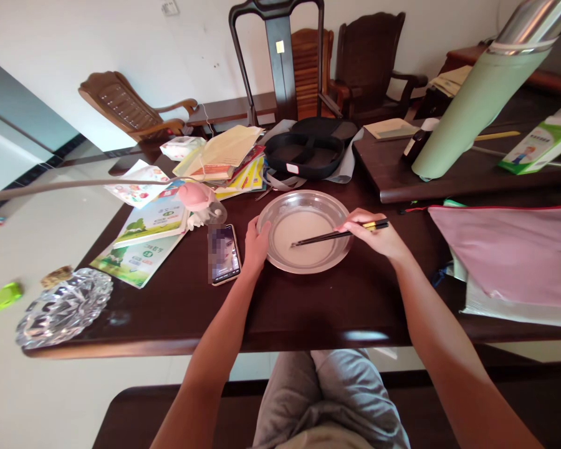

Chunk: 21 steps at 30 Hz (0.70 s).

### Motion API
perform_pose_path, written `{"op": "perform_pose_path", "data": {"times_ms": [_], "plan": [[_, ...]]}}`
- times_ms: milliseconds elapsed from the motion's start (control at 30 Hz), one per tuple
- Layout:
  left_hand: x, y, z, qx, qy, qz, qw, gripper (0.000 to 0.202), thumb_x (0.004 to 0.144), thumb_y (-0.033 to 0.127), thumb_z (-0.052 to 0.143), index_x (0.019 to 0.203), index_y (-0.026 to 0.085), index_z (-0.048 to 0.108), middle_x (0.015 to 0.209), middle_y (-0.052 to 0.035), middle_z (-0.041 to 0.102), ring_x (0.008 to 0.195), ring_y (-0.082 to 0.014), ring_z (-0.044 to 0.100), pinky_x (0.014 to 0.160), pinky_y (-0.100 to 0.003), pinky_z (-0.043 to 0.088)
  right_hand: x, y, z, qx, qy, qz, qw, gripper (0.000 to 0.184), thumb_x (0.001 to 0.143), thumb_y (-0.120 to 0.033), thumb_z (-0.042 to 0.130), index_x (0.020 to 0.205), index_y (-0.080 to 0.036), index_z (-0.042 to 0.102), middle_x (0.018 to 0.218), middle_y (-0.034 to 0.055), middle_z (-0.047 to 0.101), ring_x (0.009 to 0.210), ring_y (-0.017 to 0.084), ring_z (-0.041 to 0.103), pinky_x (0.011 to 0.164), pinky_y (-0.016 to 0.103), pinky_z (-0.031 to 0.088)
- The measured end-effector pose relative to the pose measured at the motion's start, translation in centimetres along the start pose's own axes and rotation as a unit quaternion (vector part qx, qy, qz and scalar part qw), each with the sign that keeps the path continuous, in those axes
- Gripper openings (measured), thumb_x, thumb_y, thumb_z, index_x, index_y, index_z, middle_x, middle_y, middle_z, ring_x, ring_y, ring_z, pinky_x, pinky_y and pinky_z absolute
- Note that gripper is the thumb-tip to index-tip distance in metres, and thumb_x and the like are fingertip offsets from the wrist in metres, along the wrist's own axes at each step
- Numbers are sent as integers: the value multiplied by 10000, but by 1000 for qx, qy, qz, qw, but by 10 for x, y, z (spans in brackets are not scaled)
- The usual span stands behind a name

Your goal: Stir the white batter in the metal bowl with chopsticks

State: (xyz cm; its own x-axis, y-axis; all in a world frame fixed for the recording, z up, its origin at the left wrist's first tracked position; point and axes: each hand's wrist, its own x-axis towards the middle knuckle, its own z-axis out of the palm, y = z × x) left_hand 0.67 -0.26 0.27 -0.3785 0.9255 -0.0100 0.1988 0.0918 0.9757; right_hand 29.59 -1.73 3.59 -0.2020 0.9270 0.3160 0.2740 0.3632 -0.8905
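A metal bowl (305,231) sits near the middle of the dark table (308,305), with a pale, milky liquid covering its bottom. The left hand (256,244) rests against the bowl's left rim, fingers curled loosely on the edge, thumb up by the rim. The right hand (376,234) is at the bowl's right rim, fingers closed around a pair of dark chopsticks (336,235) whose tips reach down into the liquid near the bowl's centre.

Just left of the left hand lies a phone (224,254), screen lit, almost touching the wrist. Beyond it, a small pink fan (197,197) stands on books (152,227) spread toward the table's left edge. A glass ashtray (63,307) sits on the near left corner, well apart from the bowl. Far behind the bowl is a black divided tray (303,153), and left of that a pile of booklets and papers (224,159). A thin grey rod (75,185) crosses the left side above the books.

To the right, a second, higher tabletop holds a tall green flask (481,100) close to the camera and a green-and-white box (540,146). Near right of the right forearm lies a pink folder (514,252) over some papers. Wooden chairs (369,59) stand against the far wall. Nothing lies between the hands and the bowl.
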Motion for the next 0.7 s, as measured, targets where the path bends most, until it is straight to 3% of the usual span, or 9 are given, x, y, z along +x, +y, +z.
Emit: {"op": "perform_pose_path", "data": {"times_ms": [100,233,333,433,500,600,700], "plan": [[0,0,0,5,0,-1,1000,363,884,325,645,1217,181,637,1281,-122,702,1187,-264,652,1067,-399,476,1,5,-2,-26,40,-16,999,430,849,-676,686,788,-271,817,857,65,792,851,252,723,823,401,545],[1,-1,-1,-5,-4,-5,1000,365,883,332,647,1215,181,637,1275,-126,701,1177,-270,657,1061,-409,481,-3,5,-20,-14,139,-8,990,455,890,-646,656,666,-268,777,718,48,755,754,243,697,842,419,531],[1,-1,-1,-7,-4,-6,1000,357,878,332,652,1203,186,642,1261,-122,705,1169,-272,658,1056,-410,482,-5,0,-20,29,94,8,995,481,883,-652,658,618,-261,748,668,41,731,708,236,705,824,411,548],[1,1,0,1,3,-4,1000,350,879,327,647,1199,185,643,1260,-119,705,1175,-269,654,1062,-401,475,-2,-1,-5,21,4,6,1000,432,845,-660,698,709,-262,792,803,53,775,803,241,734,814,388,561],[0,2,0,5,3,-3,1000,353,880,326,645,1201,180,641,1272,-123,701,1188,-270,647,1068,-399,468,1,1,1,-9,-1,-6,1000,417,840,-669,698,784,-272,815,876,59,792,855,248,734,830,394,559],[0,3,0,0,0,-7,1000,358,879,327,644,1203,175,638,1266,-125,702,1181,-268,651,1059,-393,472,1,5,-4,-37,55,-13,998,414,859,-671,676,805,-284,812,865,51,797,873,258,726,861,418,550],[0,1,-1,-7,-2,-7,1000,349,881,329,641,1198,182,638,1259,-118,705,1168,-263,657,1051,-391,480,-2,6,-19,-12,137,3,990,457,872,-680,651,683,-281,768,748,49,773,780,263,724,848,436,557]]}}
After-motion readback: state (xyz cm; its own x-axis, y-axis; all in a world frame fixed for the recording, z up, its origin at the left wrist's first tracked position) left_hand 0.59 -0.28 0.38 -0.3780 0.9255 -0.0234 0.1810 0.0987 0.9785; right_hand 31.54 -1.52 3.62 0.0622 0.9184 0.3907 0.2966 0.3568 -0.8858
